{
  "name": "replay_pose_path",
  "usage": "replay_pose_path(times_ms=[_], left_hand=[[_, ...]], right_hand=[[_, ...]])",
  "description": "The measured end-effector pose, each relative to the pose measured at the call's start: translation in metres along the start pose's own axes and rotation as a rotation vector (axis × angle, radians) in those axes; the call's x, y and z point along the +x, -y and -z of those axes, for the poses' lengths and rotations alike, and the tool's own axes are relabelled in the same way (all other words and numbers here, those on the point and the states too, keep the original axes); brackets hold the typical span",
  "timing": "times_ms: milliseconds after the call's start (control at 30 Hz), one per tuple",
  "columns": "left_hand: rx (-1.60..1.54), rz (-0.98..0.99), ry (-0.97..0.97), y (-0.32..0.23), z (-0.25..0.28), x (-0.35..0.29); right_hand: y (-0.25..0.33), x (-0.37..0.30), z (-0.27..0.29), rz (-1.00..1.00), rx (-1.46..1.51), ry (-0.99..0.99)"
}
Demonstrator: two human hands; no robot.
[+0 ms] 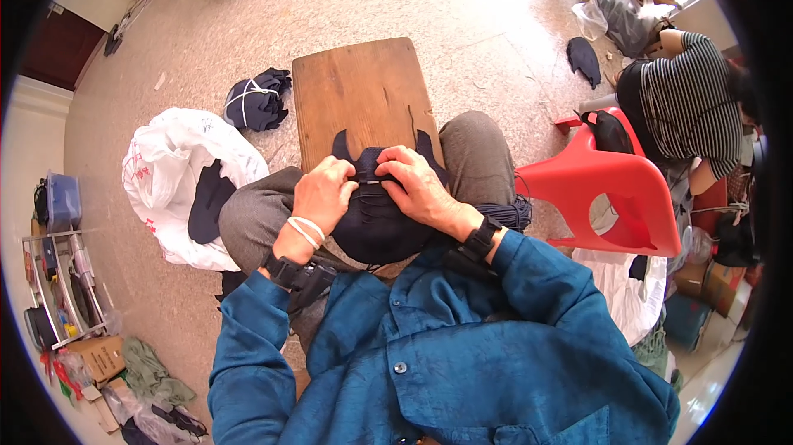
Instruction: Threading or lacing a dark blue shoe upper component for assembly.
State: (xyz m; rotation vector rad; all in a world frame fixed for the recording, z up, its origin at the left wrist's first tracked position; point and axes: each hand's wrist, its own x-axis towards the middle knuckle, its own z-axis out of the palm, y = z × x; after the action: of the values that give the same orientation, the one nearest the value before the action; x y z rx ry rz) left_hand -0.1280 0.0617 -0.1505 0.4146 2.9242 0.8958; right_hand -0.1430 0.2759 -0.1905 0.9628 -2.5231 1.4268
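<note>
A dark navy fabric piece [378, 226] lies over my lap and the near end of a wooden board [363, 98]. It has a rounded lower part and two pointed tips on the board. My left hand [322, 195], with a white band at the wrist, pinches the fabric's upper edge on the left. Close beside it, my right hand [420, 189] grips the same edge with bent fingers and thumb. A small pale strip shows between the two hands; I cannot tell what it is. A dark cord lies on the board near the right tip.
Left of me are a tied bundle of dark fabric [258, 99] and a white sack [165, 156] with dark cloth in it. A red plastic chair [607, 172] stands at the right, by a person in a striped top [694, 102]. A metal rack [62, 288] lines the left wall.
</note>
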Motion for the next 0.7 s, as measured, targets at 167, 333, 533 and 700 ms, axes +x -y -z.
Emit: replay_pose_path(times_ms=[167,333,533,700], left_hand=[[-0.072,0.08,-0.034,0.002,0.001,-0.008],[-0.082,0.001,-0.039,-0.002,-0.008,0.0],[-0.268,0.091,-0.06,0.007,-0.007,-0.012],[-0.273,0.082,-0.077,0.004,-0.012,-0.014]], right_hand=[[0.007,0.001,0.004,-0.004,-0.021,0.007],[0.013,0.003,0.002,-0.047,-0.127,0.03],[0.011,0.007,0.003,0.008,-0.14,0.072],[0.002,0.005,0.009,0.08,-0.047,0.089]])
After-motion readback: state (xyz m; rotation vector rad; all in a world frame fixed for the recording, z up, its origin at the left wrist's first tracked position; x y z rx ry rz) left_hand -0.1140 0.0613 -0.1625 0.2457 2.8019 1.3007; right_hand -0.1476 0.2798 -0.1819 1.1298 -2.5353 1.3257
